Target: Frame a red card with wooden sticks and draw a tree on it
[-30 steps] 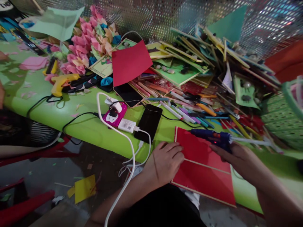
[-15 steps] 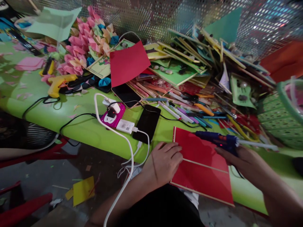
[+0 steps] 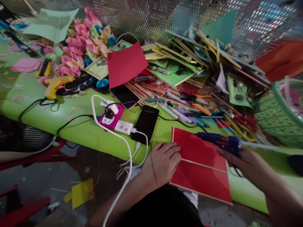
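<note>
A red board (image 3: 203, 183) lies at the table's front edge, with thin pale strips along its borders and another strip (image 3: 203, 165) across its middle. My left hand (image 3: 163, 162) is closed over the board's left edge, fingers on top and thumb hidden. In my right hand (image 3: 246, 162) is a dark blue glue gun (image 3: 219, 141), held above the board's upper right part. Its nozzle points left, close over the red surface, and a small red light glows on its body. A long whitish glue stick (image 3: 260, 146) sticks out of its back.
Left of the board lie a black phone (image 3: 145, 124) and a magenta power socket (image 3: 110, 116) with white cables. Pens (image 3: 177, 113), a pile of decorated cards (image 3: 184, 53), paper flowers (image 3: 78, 44) and a yellow glue gun (image 3: 53, 86) lie behind. A green basket (image 3: 276, 107) stands right.
The whole view has shifted slightly. Both hands, the board and the blue glue gun keep nearly the same places relative to each other; the nozzle sits marginally further right over the board.
</note>
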Available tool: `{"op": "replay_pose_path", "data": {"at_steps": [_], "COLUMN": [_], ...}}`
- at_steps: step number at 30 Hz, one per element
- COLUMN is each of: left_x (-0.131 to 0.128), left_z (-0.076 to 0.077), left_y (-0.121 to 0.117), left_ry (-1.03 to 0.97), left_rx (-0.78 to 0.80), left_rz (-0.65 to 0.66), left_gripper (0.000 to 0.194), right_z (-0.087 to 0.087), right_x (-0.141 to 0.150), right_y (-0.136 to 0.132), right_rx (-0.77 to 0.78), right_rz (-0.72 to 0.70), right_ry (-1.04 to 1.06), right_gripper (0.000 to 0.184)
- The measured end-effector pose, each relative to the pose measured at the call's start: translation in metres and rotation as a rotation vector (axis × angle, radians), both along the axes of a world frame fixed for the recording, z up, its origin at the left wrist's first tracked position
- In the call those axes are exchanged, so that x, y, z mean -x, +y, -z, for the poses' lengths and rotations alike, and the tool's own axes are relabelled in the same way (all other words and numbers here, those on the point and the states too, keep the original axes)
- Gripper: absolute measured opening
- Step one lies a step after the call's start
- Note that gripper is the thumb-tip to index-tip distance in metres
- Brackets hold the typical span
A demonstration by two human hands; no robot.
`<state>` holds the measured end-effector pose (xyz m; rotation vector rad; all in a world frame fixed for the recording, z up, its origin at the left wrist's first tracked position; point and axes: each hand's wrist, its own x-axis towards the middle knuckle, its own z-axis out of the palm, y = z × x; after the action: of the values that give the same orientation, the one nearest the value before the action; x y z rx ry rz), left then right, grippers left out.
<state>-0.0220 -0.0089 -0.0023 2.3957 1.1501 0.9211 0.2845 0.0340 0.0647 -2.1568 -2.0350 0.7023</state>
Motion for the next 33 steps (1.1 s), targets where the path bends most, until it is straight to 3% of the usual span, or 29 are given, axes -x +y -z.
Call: {"op": "replay_pose_path", "data": {"at_steps": [3,9,17,27,33], "left_x": [0.001,0.001,0.001,0.001,0.002], "left_z": [-0.001,-0.002,-0.002,-0.001,-0.003], "left_y": [0.000,0.000,-0.001,0.000,0.000], "left_ry": [0.021,0.051,0.039,0.032,0.036], "left_rx": [0.012,0.025,0.049,0.037,0.045], "left_rz": [0.011,0.004,0.013,0.001,0.013], "left_gripper": [0.014,0.012,0.014,0.012,0.012], "right_z": [-0.001,0.000,-0.003,-0.006,-0.006], "right_x": [0.004,0.019,0.002,0.020,0.005], "right_y": [0.000,0.005,-0.002,0.003,-0.003], "right_rx": [0.079,0.029,0.076,0.050,0.038], "right_rz": [0.024,0.012,0.062,0.009,0.074], "right_ry": [0.057,0.091,0.039,0.115,0.049], "right_gripper": [0.072,0.069,0.066,0.069,0.067]}}
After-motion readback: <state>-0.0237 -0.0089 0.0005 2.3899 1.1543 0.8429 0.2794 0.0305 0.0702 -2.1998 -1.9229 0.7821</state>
